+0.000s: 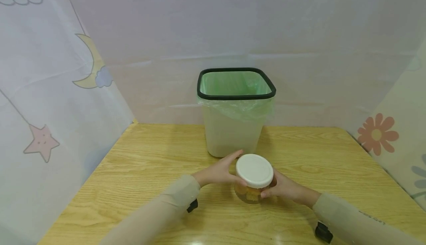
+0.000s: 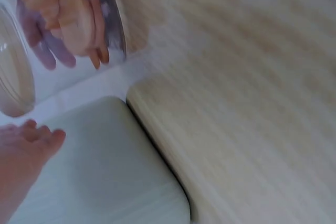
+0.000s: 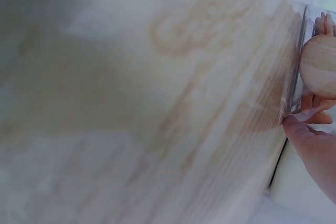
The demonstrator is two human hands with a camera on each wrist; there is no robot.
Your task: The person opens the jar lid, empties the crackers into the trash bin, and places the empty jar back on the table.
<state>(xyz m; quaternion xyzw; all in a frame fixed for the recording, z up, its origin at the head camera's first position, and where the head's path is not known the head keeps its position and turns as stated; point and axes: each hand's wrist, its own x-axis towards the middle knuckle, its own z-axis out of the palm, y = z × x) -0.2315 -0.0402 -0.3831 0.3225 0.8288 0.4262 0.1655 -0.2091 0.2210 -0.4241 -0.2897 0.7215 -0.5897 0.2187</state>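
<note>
One clear, round-walled jar [image 1: 243, 197] sits low over the table, just in front of the bin and near the middle of the head view; whether its base touches the tabletop, I cannot tell. A smooth, matte white lid [image 1: 254, 170], disc-shaped with a softly rounded edge, covers its mouth. Through the glossy transparent wall show tan pieces [image 2: 79, 19], flat and rounded, some with long narrow parts; what they are made of is unclear.

The right hand [image 1: 284, 186] is clamped on the jar's side, thumb in front and fingers behind, the fingers visible through the clear wall in the left wrist view. The left hand [image 1: 221, 173] is spread at the lid's other side, thumb and fingers well apart; whether it touches the lid cannot be told. Both forearms wear pale beige sleeves [image 1: 159, 208], with small black devices [image 1: 323, 232] beneath the wrists.

The table [image 1: 159, 152] has a yellowish wood surface with fine streaked grain and a slight sheen. The bin [image 1: 233, 132] is pale and tapered with rounded corners, lined with a thin, crinkled green translucent bag [image 1: 233, 84] held under a black squarish rim [image 1: 237, 97]. Creased, pale sheeting [image 1: 183, 23] hangs around, printed with a yellow moon, a pink star and a red flower.
</note>
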